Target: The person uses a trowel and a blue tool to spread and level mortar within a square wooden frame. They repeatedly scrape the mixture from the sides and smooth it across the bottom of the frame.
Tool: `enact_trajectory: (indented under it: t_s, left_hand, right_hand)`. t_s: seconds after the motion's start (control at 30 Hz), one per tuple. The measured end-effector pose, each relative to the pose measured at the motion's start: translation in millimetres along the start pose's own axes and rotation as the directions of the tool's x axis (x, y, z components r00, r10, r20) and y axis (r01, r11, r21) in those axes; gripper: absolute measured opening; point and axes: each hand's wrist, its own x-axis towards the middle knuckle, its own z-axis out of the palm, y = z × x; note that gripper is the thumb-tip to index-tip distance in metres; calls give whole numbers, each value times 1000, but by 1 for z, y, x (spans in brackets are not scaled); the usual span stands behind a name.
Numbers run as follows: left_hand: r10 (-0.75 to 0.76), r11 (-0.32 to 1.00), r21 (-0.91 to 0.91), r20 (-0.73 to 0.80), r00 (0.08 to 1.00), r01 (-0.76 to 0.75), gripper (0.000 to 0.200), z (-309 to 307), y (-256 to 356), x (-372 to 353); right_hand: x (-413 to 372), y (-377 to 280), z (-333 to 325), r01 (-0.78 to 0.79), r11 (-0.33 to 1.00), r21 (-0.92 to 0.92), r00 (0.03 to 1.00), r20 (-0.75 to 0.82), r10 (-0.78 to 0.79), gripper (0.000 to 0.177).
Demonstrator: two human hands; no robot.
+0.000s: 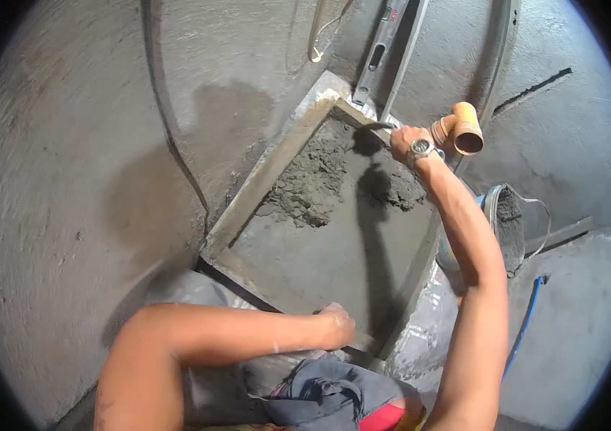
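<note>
A square raised frame point(251, 188) encloses a grey floor, with rough heaps of wet mortar point(309, 179) in its upper part. My right hand point(411, 144), with a watch on the wrist, is closed round the handle of a trowel point(368, 140) near the frame's far right corner. The dark blade hangs over the mortar, and its shadow falls across the floor. My left hand point(338, 325) rests at the near edge of the frame, its fingers curled and mostly hidden, so whether it holds anything cannot be seen.
An orange pipe fitting point(465, 129) sits right of my right hand. A bucket of mortar point(508, 223) stands right of the frame. A spirit level point(377, 57) and a straight bar point(406, 57) lean beyond the far corner. A blue tube point(524, 323) runs at the right.
</note>
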Motion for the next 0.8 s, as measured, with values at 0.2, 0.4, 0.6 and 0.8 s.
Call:
enact_trajectory:
  t_s: [0.2, 0.4, 0.6, 0.8]
  left_hand:
    - [-42, 996, -76, 47, 998, 46, 25, -4, -2, -10]
    - [-36, 998, -51, 24, 999, 37, 25, -12, 2, -5]
    - [-5, 996, -83, 100, 995, 14, 19, -5, 0, -8]
    - [-14, 1000, -27, -2, 1000, 14, 26, 4, 3, -8]
  right_hand:
    - [-9, 6, 46, -95, 994, 58, 995, 28, 93, 27]
    - [-17, 7, -5, 2, 992, -126, 1000, 15, 0, 20]
    - [19, -34, 13, -72, 994, 85, 988, -130, 83, 26]
    - [-48, 34, 63, -111, 990, 82, 993, -37, 115, 28]
